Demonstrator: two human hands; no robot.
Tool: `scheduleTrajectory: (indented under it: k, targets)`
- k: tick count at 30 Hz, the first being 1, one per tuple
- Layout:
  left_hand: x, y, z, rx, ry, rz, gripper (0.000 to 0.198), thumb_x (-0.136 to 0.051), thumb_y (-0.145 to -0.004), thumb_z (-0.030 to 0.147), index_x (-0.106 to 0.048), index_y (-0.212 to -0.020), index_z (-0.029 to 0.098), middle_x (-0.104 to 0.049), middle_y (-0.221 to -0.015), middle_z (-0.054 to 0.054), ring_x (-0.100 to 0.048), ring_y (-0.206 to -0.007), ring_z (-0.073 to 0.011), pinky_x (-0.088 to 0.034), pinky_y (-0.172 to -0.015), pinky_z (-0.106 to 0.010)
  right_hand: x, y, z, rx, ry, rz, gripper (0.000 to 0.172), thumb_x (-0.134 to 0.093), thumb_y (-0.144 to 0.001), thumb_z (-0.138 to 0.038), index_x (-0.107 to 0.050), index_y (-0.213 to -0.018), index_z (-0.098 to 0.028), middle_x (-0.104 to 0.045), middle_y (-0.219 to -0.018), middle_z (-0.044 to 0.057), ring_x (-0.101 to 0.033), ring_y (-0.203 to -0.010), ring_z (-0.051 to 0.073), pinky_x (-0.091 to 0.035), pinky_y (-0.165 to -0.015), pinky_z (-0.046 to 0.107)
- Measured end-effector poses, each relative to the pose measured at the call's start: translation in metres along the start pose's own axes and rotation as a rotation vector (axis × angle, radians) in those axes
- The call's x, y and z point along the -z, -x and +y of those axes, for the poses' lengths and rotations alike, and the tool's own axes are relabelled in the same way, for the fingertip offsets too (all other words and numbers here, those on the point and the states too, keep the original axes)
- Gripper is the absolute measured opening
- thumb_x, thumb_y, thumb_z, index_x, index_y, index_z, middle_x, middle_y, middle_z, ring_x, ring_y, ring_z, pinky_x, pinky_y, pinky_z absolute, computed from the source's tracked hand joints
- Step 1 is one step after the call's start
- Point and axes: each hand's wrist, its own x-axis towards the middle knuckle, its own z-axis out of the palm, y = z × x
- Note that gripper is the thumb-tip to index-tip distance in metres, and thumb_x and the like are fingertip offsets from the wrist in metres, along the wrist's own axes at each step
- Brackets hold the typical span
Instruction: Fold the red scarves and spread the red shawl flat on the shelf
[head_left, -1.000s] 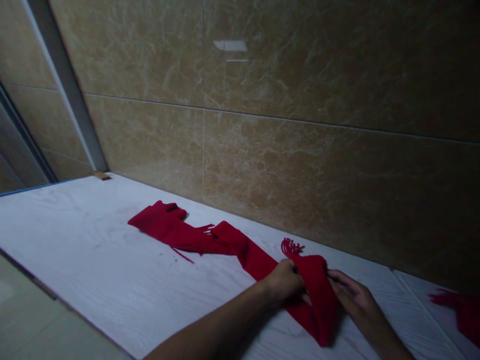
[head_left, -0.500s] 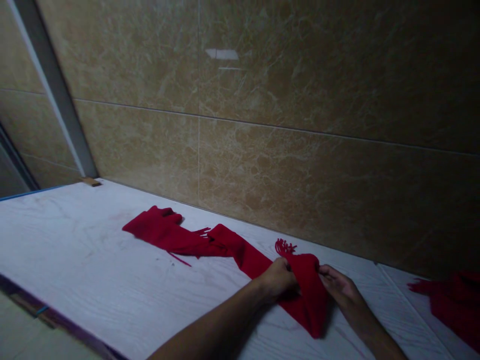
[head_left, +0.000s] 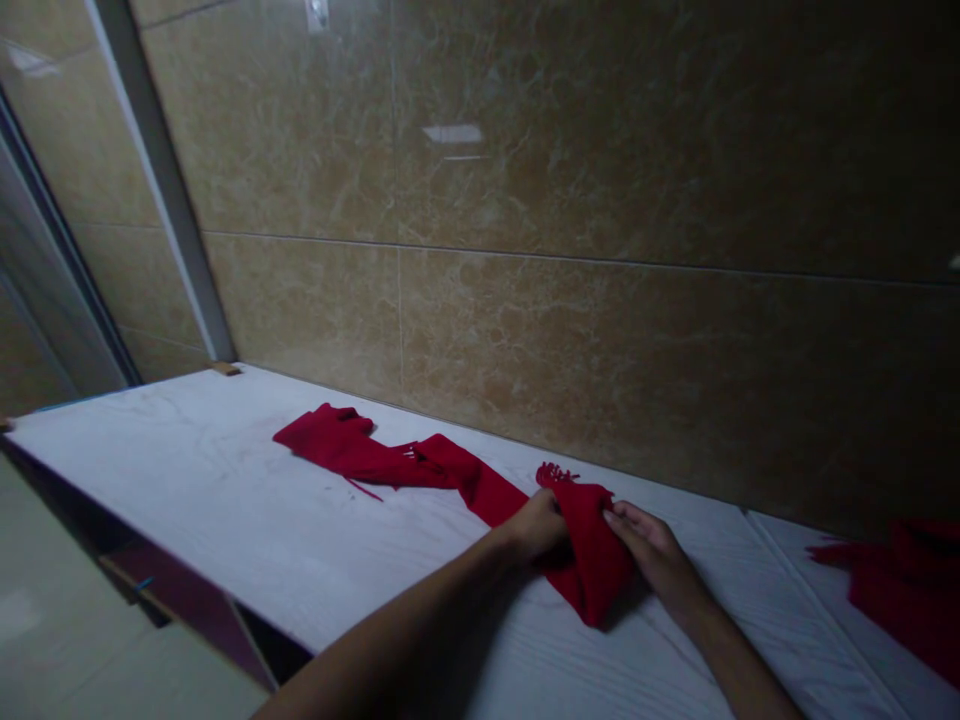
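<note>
A long red scarf (head_left: 420, 468) with fringed ends lies along the back of a white table (head_left: 225, 500), close to the wall. Its near end is folded over into a raised hump with a fringe on top. My left hand (head_left: 534, 524) pinches the left side of that fold, fingers closed on the cloth. My right hand (head_left: 646, 545) presses against the right side of the fold, fingers bent on the fabric.
More red fabric (head_left: 900, 590) lies at the table's far right. A beige marble-tiled wall (head_left: 600, 300) rises straight behind the table. The table's front edge runs diagonally at left, with pale floor (head_left: 67, 640) below and a grey door frame (head_left: 157, 190) at left.
The camera has shifted, showing more floor and table edge. Both hands have drawn the folded scarf end tighter, and the fold looks shorter and more bunched.
</note>
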Motion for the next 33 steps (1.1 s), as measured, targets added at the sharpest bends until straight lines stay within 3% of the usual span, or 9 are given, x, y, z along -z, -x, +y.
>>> scheduleTrajectory:
  k: [9,14,33]
  targets:
    - [-0.003,0.004,0.009,0.020,0.015,0.005,0.043,-0.086,-0.065,0.043,-0.075,-0.092,0.011,-0.069,-0.082,-0.005,-0.058,-0.076,-0.0170,-0.049,-0.078,-0.032,-0.004,-0.001,-0.001,0.080,0.030,0.023,0.056,-0.088,-0.057,-0.070,-0.068,-0.076,-0.021,-0.072,-0.074,0.003,-0.065,-0.069,0.021,-0.052,-0.065,0.029]
    - [0.000,0.003,0.005,-0.022,-0.016,-0.020,0.037,-0.086,-0.068,0.039,-0.075,-0.088,0.010,-0.070,-0.081,-0.005,-0.060,-0.079,-0.0178,-0.050,-0.083,-0.033,-0.005,0.002,-0.005,0.071,0.064,0.008,0.054,-0.088,-0.056,-0.068,-0.067,-0.076,-0.022,-0.071,-0.073,0.003,-0.063,-0.068,0.021,-0.051,-0.064,0.030]
    - [0.004,0.004,0.001,-0.041,-0.026,-0.043,0.031,-0.084,-0.066,0.035,-0.071,-0.082,0.011,-0.066,-0.077,-0.003,-0.056,-0.073,-0.0147,-0.047,-0.075,-0.028,-0.006,0.005,-0.004,0.031,0.115,0.029,0.053,-0.088,-0.057,-0.066,-0.066,-0.077,-0.021,-0.068,-0.068,0.001,-0.059,-0.062,0.018,-0.046,-0.060,0.029]
